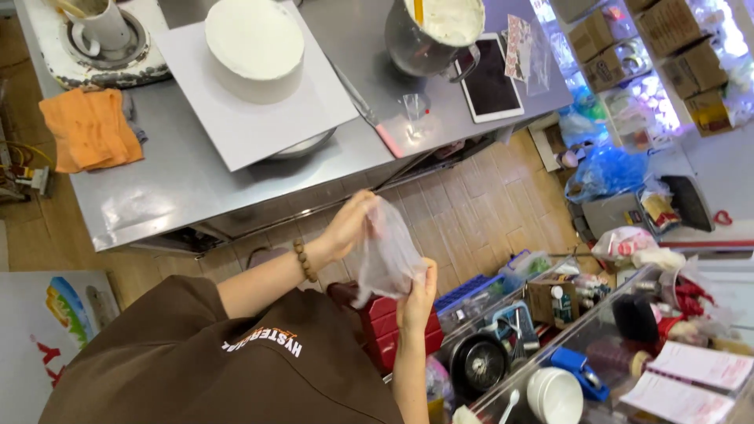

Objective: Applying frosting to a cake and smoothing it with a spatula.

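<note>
Both my hands hold a clear, crumpled plastic bag (386, 259) in the air in front of my brown shirt. My left hand (348, 228), with a bead bracelet on its wrist, grips the bag's upper edge. My right hand (417, 297) grips its lower side. A round white frosted cake (254, 47) stands on a white square board (236, 118) on the steel table (169, 188), apart from my hands.
On the table are a metal jug of white cream (436, 31), a tablet (488, 78), a pink-handled spatula (369, 110), a small clear cup (415, 106), an orange cloth (90, 127) and a white cup on a burner (102, 27). A red box (385, 322) and cluttered shelves (565, 330) lie below and to the right.
</note>
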